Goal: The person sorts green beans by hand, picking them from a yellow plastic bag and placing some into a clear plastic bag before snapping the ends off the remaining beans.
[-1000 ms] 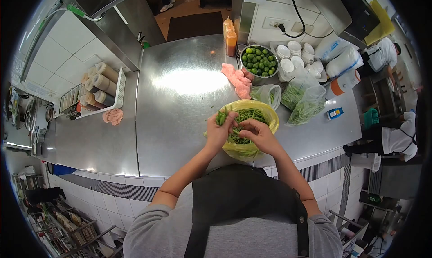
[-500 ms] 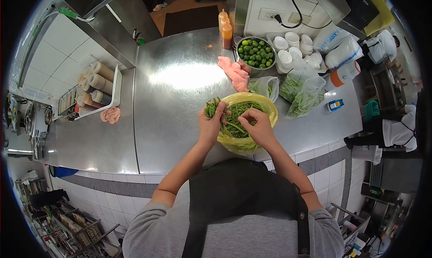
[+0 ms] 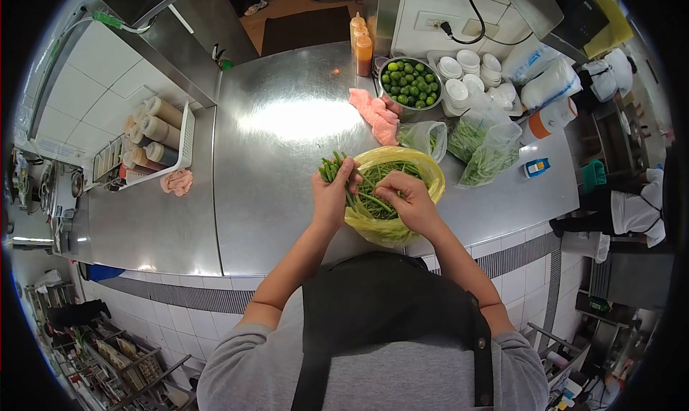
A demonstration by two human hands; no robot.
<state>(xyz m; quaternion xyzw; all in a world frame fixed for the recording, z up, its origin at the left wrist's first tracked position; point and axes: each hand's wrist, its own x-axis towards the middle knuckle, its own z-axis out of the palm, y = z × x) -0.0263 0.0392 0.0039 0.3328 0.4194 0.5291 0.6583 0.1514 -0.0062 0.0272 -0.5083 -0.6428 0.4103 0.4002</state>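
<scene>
My left hand (image 3: 333, 196) is closed around a bunch of green beans (image 3: 331, 168), whose ends stick up past the thumb. It is at the left rim of a bowl-shaped container lined with a yellow plastic bag (image 3: 432, 168). More thin green beans (image 3: 391, 173) fill that container. Over its right half, my right hand (image 3: 408, 201) has thumb and fingertips pinched together, pointing toward the left hand. What the pinch holds, if anything, is hidden by the fingers. One longer bean lies across the space just below the right fingertips.
Behind the container are a pink cloth (image 3: 375, 115), a metal bowl of limes (image 3: 410, 84), and clear bags of greens (image 3: 482, 144). Stacked white dishes (image 3: 466, 74) and sauce bottles (image 3: 362, 52) stand farther back. A white basket of bottles (image 3: 185, 142) is at left on the steel counter (image 3: 280, 196).
My left hand has shifted slightly left with the bunch, whose ends now fan out more. My right hand has moved slightly left, still pinched.
</scene>
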